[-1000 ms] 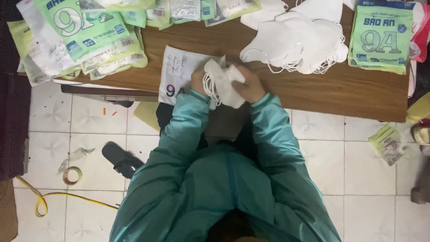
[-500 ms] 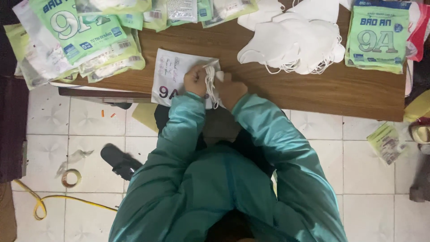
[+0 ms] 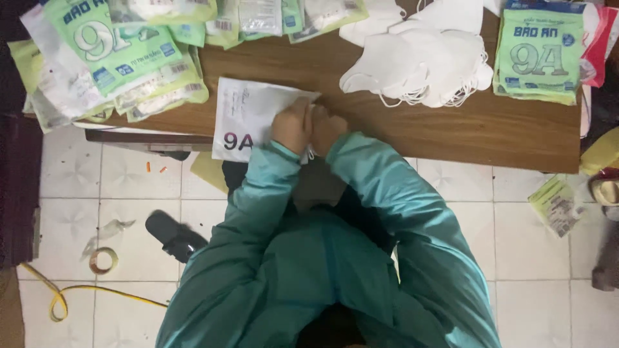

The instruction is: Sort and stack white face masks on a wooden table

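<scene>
Dim, flat indoor light, no hard shadows. White mask pile slightly blown out. Overall soft, compression smear; hands a bit blurred. Left edge falls to near black.

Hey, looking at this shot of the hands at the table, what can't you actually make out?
- Head view: the fingertips and what they grip, hidden behind the left hand and right hand.
- The white pouch: its right part is covered by the hands.
- The green packets: cut off by the top edge.
</scene>
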